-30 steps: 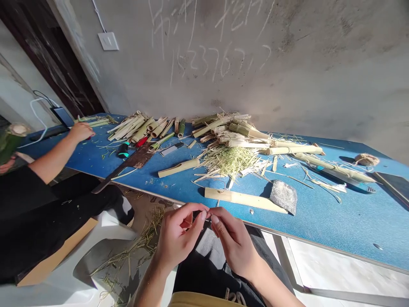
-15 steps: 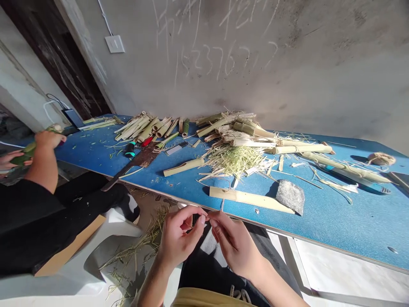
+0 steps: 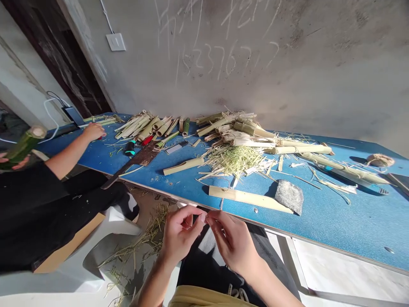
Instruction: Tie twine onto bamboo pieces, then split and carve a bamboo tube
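My left hand (image 3: 180, 234) and my right hand (image 3: 232, 241) meet in front of the blue table's (image 3: 335, 221) near edge, above my lap. Both are closed in a pinch at the fingertips, which touch at a tiny thing too small to name; a thin sliver stands up just above them. Just beyond my hands on the table lie a flat pale bamboo slat (image 3: 249, 198) and a grey rough pad (image 3: 289, 196).
Heaps of split bamboo (image 3: 236, 130) and fine shavings (image 3: 234, 160) cover the table's far side, with a rusty cleaver (image 3: 136, 163), long bamboo stalks (image 3: 338, 166) and a twine ball (image 3: 379, 160). A person in black (image 3: 38, 204) sits at left, one hand on the table, holding a green bamboo piece (image 3: 24, 145).
My pinching hands have stayed nearly still. The person at left drew a hand back to the green bamboo, then reached out onto the table again.
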`<state>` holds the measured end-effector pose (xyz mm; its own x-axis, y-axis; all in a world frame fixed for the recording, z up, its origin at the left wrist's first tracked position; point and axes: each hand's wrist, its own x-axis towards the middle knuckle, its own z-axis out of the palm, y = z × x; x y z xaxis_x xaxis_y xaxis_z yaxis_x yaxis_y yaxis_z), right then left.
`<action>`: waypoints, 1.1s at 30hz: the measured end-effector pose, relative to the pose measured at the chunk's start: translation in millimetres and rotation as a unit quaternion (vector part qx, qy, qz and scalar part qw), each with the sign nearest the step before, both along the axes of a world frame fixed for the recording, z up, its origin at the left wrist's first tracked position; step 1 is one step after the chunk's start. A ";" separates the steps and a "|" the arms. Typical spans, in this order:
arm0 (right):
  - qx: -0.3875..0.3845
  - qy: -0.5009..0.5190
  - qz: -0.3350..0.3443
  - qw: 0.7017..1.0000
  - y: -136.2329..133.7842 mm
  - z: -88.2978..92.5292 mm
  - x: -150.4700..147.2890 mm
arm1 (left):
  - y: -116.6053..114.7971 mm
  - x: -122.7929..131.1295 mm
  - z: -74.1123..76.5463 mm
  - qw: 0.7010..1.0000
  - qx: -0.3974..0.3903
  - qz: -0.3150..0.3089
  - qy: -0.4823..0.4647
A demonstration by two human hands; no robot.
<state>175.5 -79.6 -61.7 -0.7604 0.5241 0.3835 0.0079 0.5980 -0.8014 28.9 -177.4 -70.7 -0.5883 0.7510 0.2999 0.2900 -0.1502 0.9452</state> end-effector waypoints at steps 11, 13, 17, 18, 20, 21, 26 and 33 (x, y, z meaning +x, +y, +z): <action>0.001 0.003 -0.012 1.000 -2.4 -0.6 -0.2 | -5.4 -10.0 0.9 0.999 0.002 -0.042 0.016; 0.018 0.007 -0.018 1.000 -4.2 -0.5 -3.2 | -4.4 -9.1 1.0 1.000 0.012 -0.027 0.005; 0.079 0.014 -0.052 0.995 -7.2 -2.7 -11.0 | 0.6 -6.4 0.0 1.000 0.022 0.002 -0.014; 0.092 0.018 -0.058 0.994 -7.7 -3.8 -13.0 | 1.9 -6.1 -0.9 1.000 0.018 0.011 -0.016; 0.086 0.038 -0.061 0.994 -7.9 -5.7 -16.9 | 4.1 -6.1 -3.7 0.999 0.003 0.031 -0.016; 0.064 0.054 -0.059 0.995 -7.5 -6.0 -18.5 | 4.8 -6.4 -5.3 0.999 -0.004 0.041 -0.012; -0.025 0.091 -0.047 0.994 -0.7 0.9 -23.6 | 1.8 -9.3 -5.4 0.998 0.014 0.063 0.017; 0.000 0.061 -0.017 0.998 3.6 -1.3 -28.5 | -2.5 -13.2 1.2 0.994 -0.016 0.065 0.088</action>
<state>147.0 -76.1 -63.0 -0.6899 0.5494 0.4715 -0.0687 0.5987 -0.7980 15.6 -179.9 -69.4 -0.6215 0.6824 0.3849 0.4667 -0.0722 0.8815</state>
